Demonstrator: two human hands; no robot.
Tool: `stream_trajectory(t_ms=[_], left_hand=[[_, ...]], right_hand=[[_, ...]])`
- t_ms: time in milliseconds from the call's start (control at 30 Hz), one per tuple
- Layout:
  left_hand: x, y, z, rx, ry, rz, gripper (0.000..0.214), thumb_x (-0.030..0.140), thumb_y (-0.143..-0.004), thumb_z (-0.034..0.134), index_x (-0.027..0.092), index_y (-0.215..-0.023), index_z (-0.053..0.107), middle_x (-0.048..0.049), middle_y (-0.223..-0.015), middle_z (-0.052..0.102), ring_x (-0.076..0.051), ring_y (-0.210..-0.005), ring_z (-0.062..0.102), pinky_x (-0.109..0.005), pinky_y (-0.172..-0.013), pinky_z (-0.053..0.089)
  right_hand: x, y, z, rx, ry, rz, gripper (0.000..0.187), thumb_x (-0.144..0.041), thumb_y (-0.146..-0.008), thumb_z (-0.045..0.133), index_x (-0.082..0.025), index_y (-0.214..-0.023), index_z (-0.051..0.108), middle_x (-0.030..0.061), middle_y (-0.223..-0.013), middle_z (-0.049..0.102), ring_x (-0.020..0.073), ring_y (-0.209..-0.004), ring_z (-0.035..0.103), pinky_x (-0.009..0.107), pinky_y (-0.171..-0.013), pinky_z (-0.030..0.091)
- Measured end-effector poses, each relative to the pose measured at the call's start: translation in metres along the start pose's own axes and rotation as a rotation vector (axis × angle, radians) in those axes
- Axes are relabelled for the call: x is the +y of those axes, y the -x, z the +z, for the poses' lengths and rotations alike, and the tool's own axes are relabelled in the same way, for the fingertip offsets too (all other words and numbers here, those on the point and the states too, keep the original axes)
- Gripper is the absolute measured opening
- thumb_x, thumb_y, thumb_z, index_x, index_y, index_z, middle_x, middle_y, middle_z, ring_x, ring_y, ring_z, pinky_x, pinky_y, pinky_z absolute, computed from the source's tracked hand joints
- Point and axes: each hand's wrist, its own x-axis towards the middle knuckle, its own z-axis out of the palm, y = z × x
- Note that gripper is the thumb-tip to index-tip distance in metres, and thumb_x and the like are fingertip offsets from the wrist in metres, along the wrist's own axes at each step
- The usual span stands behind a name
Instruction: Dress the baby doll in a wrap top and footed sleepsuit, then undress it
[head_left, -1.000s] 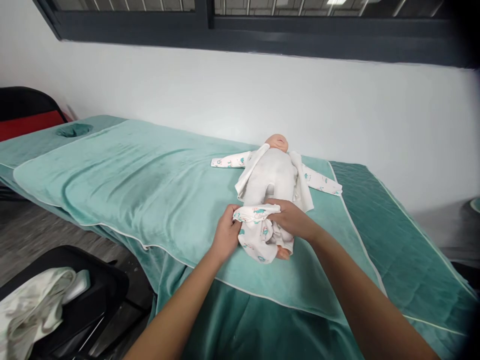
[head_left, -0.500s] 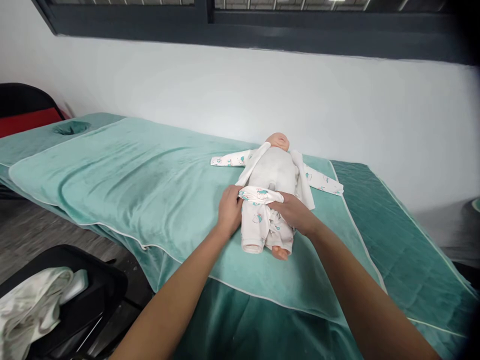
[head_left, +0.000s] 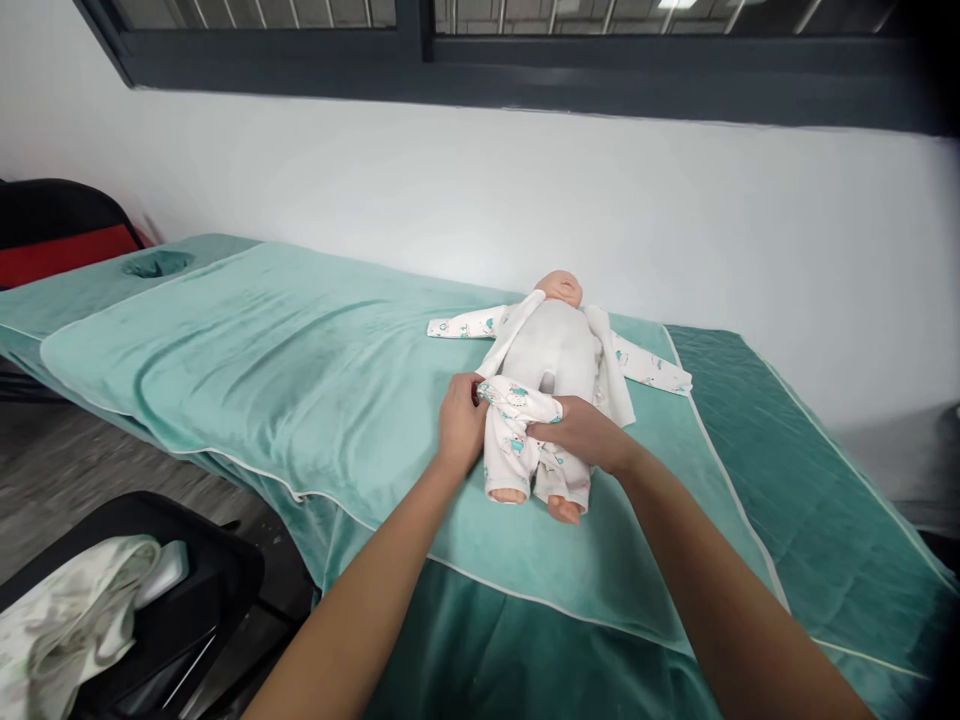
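Observation:
A baby doll (head_left: 551, 345) lies on its back, its head toward the wall. An open white jacket (head_left: 617, 385) with printed sleeves is on its arms. White printed baby pants (head_left: 504, 465) cover its lower legs, and both feet stick out of the leg openings. My left hand (head_left: 460, 425) is closed on the waistband at the left side. With my right hand (head_left: 581, 432) I grip the waistband on the right, the fingers lying across the front of the fabric. The doll's thighs and white torso show above the waistband.
A light green cover (head_left: 300, 330) lies over the massage bed, which has a face hole (head_left: 157, 264) at the far left. Bunched cloth (head_left: 82, 610) rests on a black chair (head_left: 217, 570) at lower left. Behind the bed stands a white wall (head_left: 360, 180) below a dark window frame (head_left: 525, 80).
The doll's left-side foot now shows at the leg opening of the pants. My right hand has shifted slightly down along the waistband, and the view has moved a little.

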Motion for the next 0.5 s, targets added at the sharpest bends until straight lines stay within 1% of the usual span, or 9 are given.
stream_trajectory(t_ms=[133, 200, 267, 300, 367, 433, 500], left_hand=[[0.001, 0.006, -0.002, 0.016, 0.018, -0.045, 0.018, 0.025, -0.086, 0.056, 0.020, -0.103, 0.057, -0.0036, -0.096, 0.061, -0.017, -0.083, 0.055, -0.029, -0.076, 0.042], [0.002, 0.014, -0.007, 0.048, 0.029, -0.064, 0.017, 0.027, -0.088, 0.055, 0.019, -0.103, 0.056, -0.0026, -0.092, 0.059, -0.016, -0.080, 0.054, -0.028, -0.075, 0.041], [0.005, 0.026, -0.014, 0.054, 0.046, -0.086, 0.017, 0.034, -0.092, 0.051, 0.019, -0.099, 0.055, -0.0016, -0.087, 0.058, -0.015, -0.077, 0.052, -0.028, -0.074, 0.040], [0.006, 0.032, -0.018, 0.028, 0.055, -0.092, 0.020, 0.038, -0.094, 0.048, 0.020, -0.094, 0.055, -0.0010, -0.084, 0.058, -0.015, -0.076, 0.052, -0.028, -0.072, 0.039], [0.007, 0.045, -0.025, -0.083, 0.064, -0.082, 0.031, 0.046, -0.096, 0.043, 0.020, -0.083, 0.055, 0.0001, -0.077, 0.057, -0.015, -0.072, 0.050, -0.028, -0.068, 0.036], [0.008, 0.055, -0.030, -0.218, 0.044, -0.040, 0.038, 0.049, -0.096, 0.041, 0.020, -0.075, 0.054, 0.0008, -0.072, 0.056, -0.015, -0.069, 0.048, -0.028, -0.067, 0.034], [0.007, 0.060, -0.033, -0.295, 0.011, 0.004, 0.041, 0.050, -0.096, 0.040, 0.020, -0.071, 0.054, 0.0009, -0.070, 0.056, -0.015, -0.069, 0.047, -0.029, -0.069, 0.033]], right_hand=[[0.003, -0.003, 0.004, 0.087, -0.009, -0.028, 0.021, -0.037, -0.076, 0.058, -0.018, -0.082, 0.065, 0.0009, -0.082, 0.068, 0.0199, -0.077, 0.059, 0.028, -0.065, 0.043], [0.004, -0.004, 0.005, 0.141, -0.002, -0.032, 0.020, -0.035, -0.076, 0.055, -0.018, -0.082, 0.064, 0.0007, -0.082, 0.068, 0.0197, -0.077, 0.058, 0.028, -0.066, 0.042], [0.005, -0.005, 0.006, 0.183, 0.017, -0.038, 0.020, -0.033, -0.077, 0.053, -0.018, -0.082, 0.064, 0.0007, -0.083, 0.068, 0.0198, -0.079, 0.058, 0.028, -0.068, 0.042], [0.005, -0.006, 0.006, 0.197, 0.024, -0.039, 0.020, -0.033, -0.077, 0.051, -0.019, -0.082, 0.064, 0.0008, -0.084, 0.069, 0.0201, -0.080, 0.058, 0.028, -0.069, 0.042], [0.005, -0.006, 0.006, 0.210, 0.033, -0.031, 0.020, -0.032, -0.077, 0.050, -0.019, -0.082, 0.064, 0.0011, -0.085, 0.070, 0.0209, -0.082, 0.058, 0.029, -0.070, 0.043], [0.003, -0.006, 0.007, 0.212, 0.041, -0.014, 0.020, -0.032, -0.076, 0.050, -0.019, -0.082, 0.065, 0.0015, -0.086, 0.070, 0.0216, -0.083, 0.059, 0.029, -0.070, 0.043], [0.002, -0.006, 0.007, 0.215, 0.043, -0.002, 0.020, -0.033, -0.076, 0.051, -0.019, -0.082, 0.065, 0.0017, -0.087, 0.071, 0.0220, -0.084, 0.060, 0.028, -0.070, 0.043]])
